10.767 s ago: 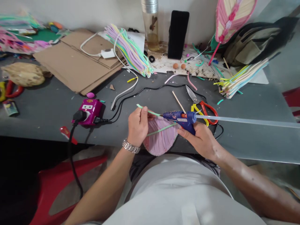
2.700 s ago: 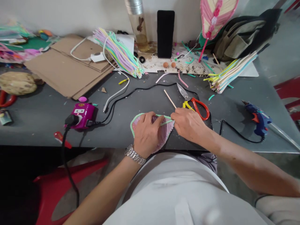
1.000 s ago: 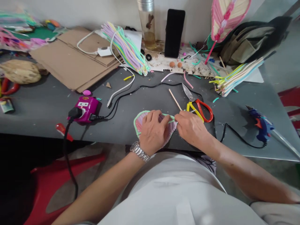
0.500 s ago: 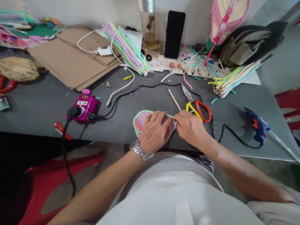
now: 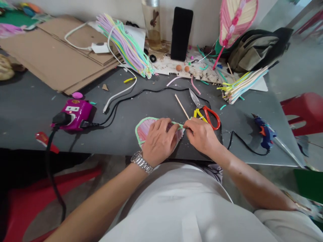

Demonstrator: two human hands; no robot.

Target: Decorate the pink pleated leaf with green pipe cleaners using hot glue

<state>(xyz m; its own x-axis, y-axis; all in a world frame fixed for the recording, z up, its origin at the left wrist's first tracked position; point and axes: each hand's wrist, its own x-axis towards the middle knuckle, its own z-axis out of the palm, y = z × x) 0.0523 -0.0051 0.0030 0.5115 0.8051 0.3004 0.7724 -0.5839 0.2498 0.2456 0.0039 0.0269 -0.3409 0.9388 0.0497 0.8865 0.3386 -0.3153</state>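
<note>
A pink ribbed leaf-shaped piece [image 5: 147, 130] lies flat on the grey table, edged with a pale green strip [image 5: 151, 118]. My left hand [image 5: 160, 143] presses down on it, covering its middle. My right hand [image 5: 200, 135] pinches the green strip where it ends at the piece's right edge. Just beyond that hand lie red-and-yellow-handled scissors [image 5: 207, 117] and a thin wooden stick [image 5: 181, 106]. A blue hot glue gun [image 5: 264, 132] rests on the table to the right, away from both hands.
A black cord [image 5: 141, 92] curves across the table behind my hands to a magenta plug-in device [image 5: 74, 114]. Bundles of pastel strips [image 5: 123, 45] and stacked cardboard [image 5: 58, 53] lie at the back. The table's front edge runs just beyond my wrists.
The glue gun has left my right hand and lies on the table at the right. The green strip now follows the piece's rim, and both hands hold it down. The view has shifted slightly.
</note>
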